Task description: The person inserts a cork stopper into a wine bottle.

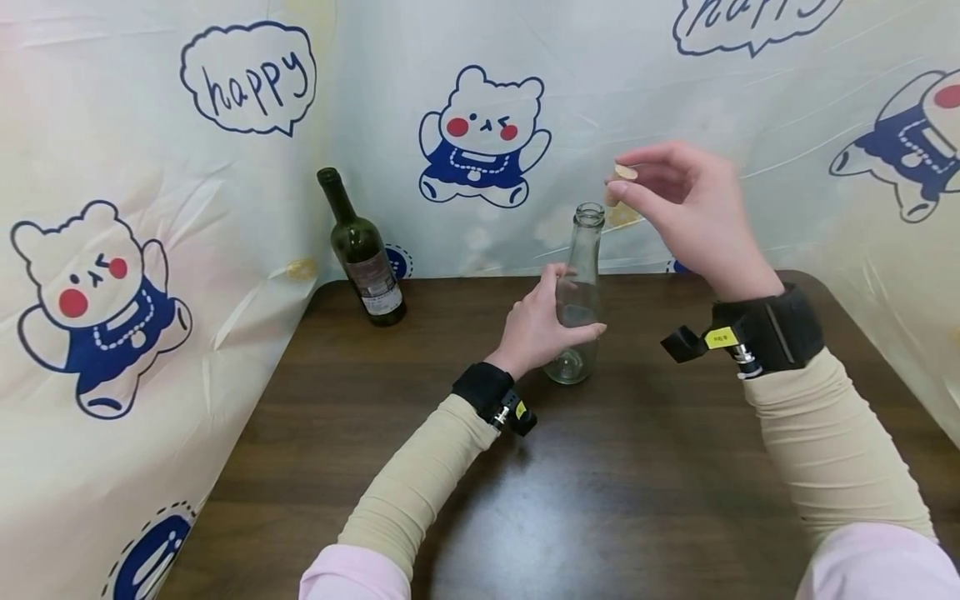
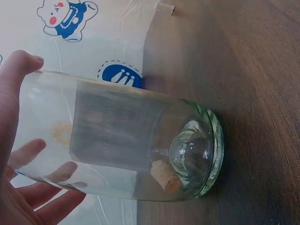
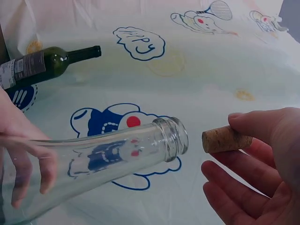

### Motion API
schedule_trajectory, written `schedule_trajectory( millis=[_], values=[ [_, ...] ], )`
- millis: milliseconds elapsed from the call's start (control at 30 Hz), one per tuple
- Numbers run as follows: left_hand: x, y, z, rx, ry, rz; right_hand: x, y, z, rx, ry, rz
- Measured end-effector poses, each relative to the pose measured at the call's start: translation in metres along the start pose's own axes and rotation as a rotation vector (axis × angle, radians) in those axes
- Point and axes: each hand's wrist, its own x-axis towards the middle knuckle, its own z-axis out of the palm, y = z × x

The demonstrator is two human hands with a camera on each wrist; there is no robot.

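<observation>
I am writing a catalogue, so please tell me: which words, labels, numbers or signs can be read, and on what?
"happy": left speech bubble on the backdrop.
"happy": upper-right bubble, cut by the picture's edge.
Label on the green bottle: too small, blurred.
Yellow wrist tags: too small.
Blue badge at lower left: unclear.

Green bottle (image 1: 367, 260) upright near the back left corner of brown table (image 1: 322, 417), pale sheet (image 1: 367, 92) behind, printed bears (image 1: 480, 171), "happy" bubbles (image 1: 251, 83)
</observation>
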Motion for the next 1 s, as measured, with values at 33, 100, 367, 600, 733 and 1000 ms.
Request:
schedule_trajectory(
  millis=[33, 100, 367, 600, 733, 1000],
  values=[
    [0.0, 0.0, 0.0, -0.003, 0.002, 0.0, 0.0, -0.001, 0.002, -0.004, -0.006, -0.006],
    [0.0, 0.0, 0.0, -0.004, 0.004, 0.0, 0.001, -0.003, 0.004, 0.001, -0.019, -0.016],
    [0.0, -0.001, 0.0, -0.011, 0.006, 0.004, 0.002, -0.005, 0.014, -0.01, -0.068, -0.031],
    [0.0, -0.001, 0.0, -0.014, -0.001, 0.005, 0.002, -0.005, 0.017, -0.014, -0.089, -0.018],
    [0.0, -0.002, 0.0, -0.007, 0.005, 0.006, 0.001, -0.004, 0.018, -0.043, -0.102, -0.015],
    [0.001, -0.002, 0.0, -0.005, 0.004, 0.002, -0.001, 0.004, 0.024, -0.062, -0.127, -0.033]
  ],
)
